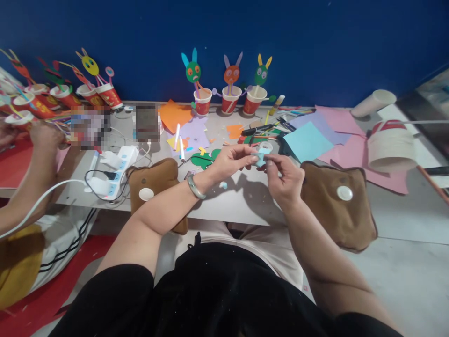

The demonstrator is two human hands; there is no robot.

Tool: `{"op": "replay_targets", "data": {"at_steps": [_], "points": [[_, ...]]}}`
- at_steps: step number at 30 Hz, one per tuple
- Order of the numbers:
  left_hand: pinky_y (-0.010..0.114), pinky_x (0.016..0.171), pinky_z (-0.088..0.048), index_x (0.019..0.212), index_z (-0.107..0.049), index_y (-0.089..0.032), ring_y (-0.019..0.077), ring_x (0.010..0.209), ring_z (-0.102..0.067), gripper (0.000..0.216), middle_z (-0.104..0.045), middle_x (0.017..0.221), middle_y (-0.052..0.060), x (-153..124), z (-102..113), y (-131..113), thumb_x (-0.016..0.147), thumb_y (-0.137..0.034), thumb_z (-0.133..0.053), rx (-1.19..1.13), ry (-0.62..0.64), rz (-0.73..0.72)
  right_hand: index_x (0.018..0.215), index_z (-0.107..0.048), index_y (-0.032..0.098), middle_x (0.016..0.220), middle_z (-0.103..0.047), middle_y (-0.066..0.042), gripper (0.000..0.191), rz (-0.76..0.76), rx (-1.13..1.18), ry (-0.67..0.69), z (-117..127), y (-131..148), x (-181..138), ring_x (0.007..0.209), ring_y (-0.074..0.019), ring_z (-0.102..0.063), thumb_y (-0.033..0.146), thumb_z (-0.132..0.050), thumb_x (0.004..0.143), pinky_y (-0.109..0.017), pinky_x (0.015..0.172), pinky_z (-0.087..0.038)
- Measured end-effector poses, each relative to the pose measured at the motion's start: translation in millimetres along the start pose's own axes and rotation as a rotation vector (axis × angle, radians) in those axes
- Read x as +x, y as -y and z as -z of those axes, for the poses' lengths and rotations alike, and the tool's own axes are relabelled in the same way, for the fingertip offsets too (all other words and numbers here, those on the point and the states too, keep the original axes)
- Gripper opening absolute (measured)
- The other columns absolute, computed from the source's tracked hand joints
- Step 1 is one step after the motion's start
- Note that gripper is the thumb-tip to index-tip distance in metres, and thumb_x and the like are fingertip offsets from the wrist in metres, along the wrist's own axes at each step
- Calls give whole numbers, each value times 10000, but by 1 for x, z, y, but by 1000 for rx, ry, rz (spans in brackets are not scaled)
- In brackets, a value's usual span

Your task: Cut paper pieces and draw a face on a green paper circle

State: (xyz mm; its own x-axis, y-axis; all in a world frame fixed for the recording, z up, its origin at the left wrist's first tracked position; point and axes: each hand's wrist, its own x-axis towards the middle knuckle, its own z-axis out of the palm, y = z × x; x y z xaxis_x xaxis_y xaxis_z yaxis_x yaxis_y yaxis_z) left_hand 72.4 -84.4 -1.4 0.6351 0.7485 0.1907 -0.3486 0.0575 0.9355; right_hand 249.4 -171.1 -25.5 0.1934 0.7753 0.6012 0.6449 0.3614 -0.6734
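Note:
Both of my hands meet above the middle of the grey table [245, 201]. My left hand [231, 161], with a jade bangle on its wrist, pinches a small light blue paper piece [260, 160]. My right hand [282, 175] pinches the same blue piece from the right side. A small roll of clear tape [265, 147] shows just behind my fingers; whether a hand holds it is unclear. A tiny blue scrap [223, 185] lies on the table below my left hand.
Two brown pouches [154, 185] [338, 206] flank my arms. Three red cups with paper bunny heads [231, 93] stand at the blue wall. Coloured paper sheets [308, 140], pens and a power strip [115, 171] litter the table. Another person's arm [31, 173] works at the left.

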Motion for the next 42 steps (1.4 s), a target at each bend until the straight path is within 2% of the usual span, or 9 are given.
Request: {"op": "replay_targets", "data": {"at_steps": [3,6,10,14,18,24,31,37,42], "points": [[256,644,-527,773,-717,-177,86,656,-627,576,-694,716,-19,1,0,4,672,-683,-973,29,52,-20,1043,-767,240,881,-807,-47,255,-78,87,-44,-1,0,-3,696,-204,-786,480,-682,1035,-344,669,-647],[258,636,-531,816,-707,-179,93,650,-642,581,-711,731,-16,1,1,9,669,-669,-982,57,80,7,984,-730,230,846,-800,-37,269,-160,121,-58,-2,0,-5,691,-202,-782,496,-772,964,-342,666,-657],[256,624,-522,826,-667,-182,100,652,-651,612,-712,728,-9,0,2,15,651,-671,-990,88,41,30,965,-609,247,811,-766,-5,367,-247,214,-31,-4,5,-9,634,-191,-764,502,-860,880,-324,614,-654],[262,645,-524,801,-655,-183,94,656,-639,618,-705,735,-13,0,4,16,604,-642,-1018,106,-29,59,917,-506,270,808,-747,3,442,-251,219,1,-4,9,-12,648,-189,-769,542,-853,886,-332,641,-670],[266,666,-524,784,-631,-185,90,675,-637,627,-704,766,-15,0,4,13,588,-625,-1032,86,-24,75,887,-462,280,806,-764,-8,461,-243,236,34,-3,12,-14,660,-201,-776,585,-806,921,-359,660,-681],[290,671,-537,792,-640,-187,108,671,-638,612,-663,698,-29,-3,2,4,612,-623,-1030,53,12,84,911,-533,271,830,-779,-30,409,-245,238,53,-1,16,-16,730,-247,-820,570,-812,919,-393,675,-691],[259,634,-511,846,-597,-206,91,656,-643,618,-670,723,-53,-3,2,4,584,-517,-1062,28,-93,83,1004,-714,233,866,-811,-51,231,-230,158,33,1,19,-23,730,-254,-825,463,-729,985,-400,682,-678],[257,664,-509,903,-611,-214,94,682,-664,643,-674,711,-65,-3,3,6,569,-527,-1062,11,-110,69,942,-765,252,939,-832,-66,307,-196,126,36,-1,22,-24,788,-260,-809,558,-790,935,-448,778,-697],[258,669,-514,874,-612,-218,90,664,-665,641,-673,697,-74,-3,2,6,556,-542,-1064,8,-122,54,857,-723,248,882,-819,-49,372,-225,165,18,-6,24,-23,716,-225,-790,602,-763,962,-399,727,-675]]}}
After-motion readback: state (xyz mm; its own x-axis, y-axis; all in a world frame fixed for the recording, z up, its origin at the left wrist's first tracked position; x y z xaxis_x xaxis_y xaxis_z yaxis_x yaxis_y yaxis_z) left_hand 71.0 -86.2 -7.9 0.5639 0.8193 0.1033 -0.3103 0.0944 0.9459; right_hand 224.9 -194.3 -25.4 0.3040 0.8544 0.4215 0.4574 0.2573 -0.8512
